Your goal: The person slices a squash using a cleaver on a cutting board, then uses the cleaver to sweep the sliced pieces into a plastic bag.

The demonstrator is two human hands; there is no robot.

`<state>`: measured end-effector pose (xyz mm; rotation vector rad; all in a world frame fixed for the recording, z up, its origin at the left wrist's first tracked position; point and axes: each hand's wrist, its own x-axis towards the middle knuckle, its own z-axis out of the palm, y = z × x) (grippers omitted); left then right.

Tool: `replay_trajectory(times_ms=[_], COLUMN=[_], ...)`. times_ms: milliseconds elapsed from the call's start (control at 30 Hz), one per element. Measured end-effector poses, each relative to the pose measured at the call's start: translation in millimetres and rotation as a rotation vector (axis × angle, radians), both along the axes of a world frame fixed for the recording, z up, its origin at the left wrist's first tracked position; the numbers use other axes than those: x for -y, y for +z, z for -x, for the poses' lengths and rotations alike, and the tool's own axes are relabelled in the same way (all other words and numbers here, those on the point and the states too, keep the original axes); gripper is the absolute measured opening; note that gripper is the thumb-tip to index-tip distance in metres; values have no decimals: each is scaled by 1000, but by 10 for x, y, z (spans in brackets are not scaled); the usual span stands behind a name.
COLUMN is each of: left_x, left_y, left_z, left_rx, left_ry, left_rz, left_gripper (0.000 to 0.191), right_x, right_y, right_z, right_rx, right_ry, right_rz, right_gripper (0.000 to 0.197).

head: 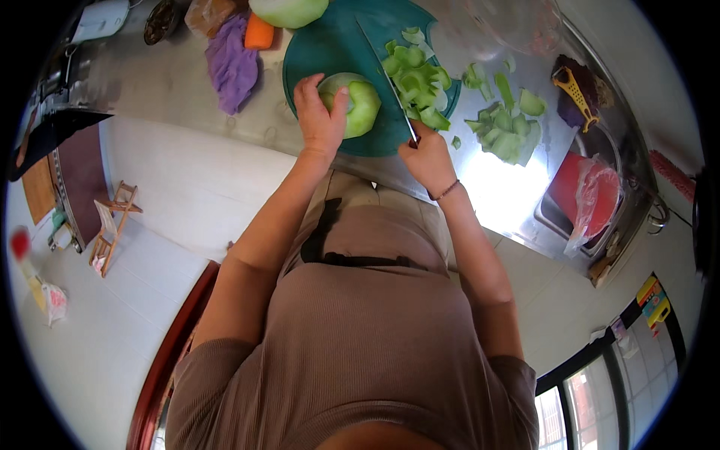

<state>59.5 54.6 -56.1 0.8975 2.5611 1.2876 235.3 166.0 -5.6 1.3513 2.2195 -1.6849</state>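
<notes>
My left hand (320, 115) grips the side of a round, light-green, partly peeled vegetable (363, 109) on a dark green cutting board (315, 48). Its thumb lies across the top. My right hand (430, 160) is closed around the handle of a kitchen knife (388, 79). The blade points away from me, right of the vegetable and apart from it, along the left edge of a heap of green peelings (416, 79). Most of the handle is hidden in my fist. Another large, pale green vegetable piece (289, 10) rests at the board's far left edge, cut off by the picture's rim.
A carrot piece (259, 32) and a purple cloth (233, 64) lie left of the board. More peelings (509, 132) are on the steel counter (163, 84) to the right, near a yellow peeler (575, 95). A sink (543, 214) holds a red basin (568, 180) with a plastic bag.
</notes>
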Motion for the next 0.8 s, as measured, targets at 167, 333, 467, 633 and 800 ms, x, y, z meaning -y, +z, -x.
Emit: replay_trajectory(times_ms=[167, 333, 467, 633, 800], left_x=[53, 0, 35, 140, 346], left_y=[300, 227, 239, 283, 374], left_z=[-306, -417, -307, 149, 595], left_rx=[-124, -127, -218, -303, -276], left_ry=[-26, 51, -20, -215, -648], left_rz=[252, 393, 387, 398, 574], left_gripper=[89, 99, 96, 88, 80], right_x=[41, 42, 24, 55, 161], right_y=[134, 159, 253, 249, 222], right_z=[-77, -100, -94, -131, -103], right_rx=[-25, -49, -23, -32, -10], right_ry=[37, 78, 163, 251, 349], right_rz=[-125, -168, -227, -296, -440], right_gripper=[40, 40, 40, 44, 49])
